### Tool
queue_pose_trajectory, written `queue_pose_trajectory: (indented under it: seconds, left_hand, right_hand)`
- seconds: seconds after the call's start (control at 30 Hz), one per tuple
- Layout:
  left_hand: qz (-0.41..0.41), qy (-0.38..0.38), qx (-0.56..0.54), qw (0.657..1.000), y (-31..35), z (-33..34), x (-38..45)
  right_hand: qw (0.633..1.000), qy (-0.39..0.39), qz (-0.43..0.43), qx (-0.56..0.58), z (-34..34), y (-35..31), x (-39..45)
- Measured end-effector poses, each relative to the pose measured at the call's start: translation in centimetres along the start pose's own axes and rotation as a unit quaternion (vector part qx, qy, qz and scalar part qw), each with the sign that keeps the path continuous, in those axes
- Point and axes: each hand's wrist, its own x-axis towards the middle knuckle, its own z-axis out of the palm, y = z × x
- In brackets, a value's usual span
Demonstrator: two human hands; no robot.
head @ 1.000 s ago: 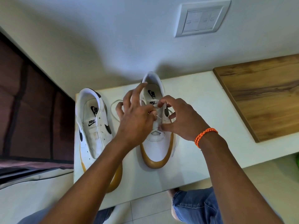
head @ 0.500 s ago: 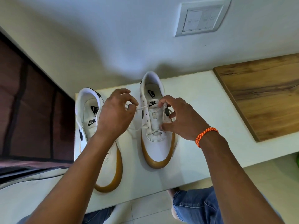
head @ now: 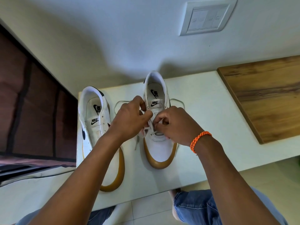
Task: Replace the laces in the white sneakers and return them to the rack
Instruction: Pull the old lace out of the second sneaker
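White lace sits threaded through the lower eyelets of the right-hand sneaker, at centre frame. My left hand pinches a strand of it between thumb and curled fingers, just left of the tongue. My right hand has fingers curled in over the eyelet row, pinching the lace from the other side. The two hands nearly meet over the shoe's throat. One loose end of the lace trails down the left side of this shoe onto the tabletop; slack loops lie on the surface to either side, beside the collar.

Right-hand sneaker: white upper, gum-coloured toe rim, toe pointing to the bottom of the frame, heel toward the wall. Standing flat on the white table.

Second sneaker: left of centre, same orientation, parallel to the first and near it but apart. No lace visible in the eyelets that show. My left forearm crosses over its toe half.

Orange braided bracelet on my right wrist.

Wooden board lies on the table at right of frame, well apart from the shoes. Switch plate on the wall, upper right. Dark panel fills the left edge. Blue jeans show at the bottom of the frame, tiled floor under the table edge.
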Motion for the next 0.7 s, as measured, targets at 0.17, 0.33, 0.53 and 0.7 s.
queue_pose_trajectory:
  seconds: [0.17, 0.33, 0.53, 0.7]
  left_hand:
    - [-0.008, -0.026, -0.025, 0.999, 0.2, -0.6, 0.0]
    - [-0.008, -0.043, -0.050, 0.998, 0.2, -0.8, -0.1]
    - [-0.020, -0.080, -0.090, 0.993, 0.6, -1.2, -0.2]
    - [-0.012, -0.068, -0.070, 0.995, 0.5, -1.0, 0.0]
  right_hand:
    - [1.000, -0.006, 0.012, -0.018, 0.5, -0.5, -0.1]
    - [0.999, 0.005, 0.000, -0.048, 1.2, -0.4, 0.2]
    - [1.000, 0.008, -0.012, 0.011, -1.3, 0.6, 0.1]
    - [0.998, 0.048, -0.003, 0.047, -1.9, 1.6, 0.0]
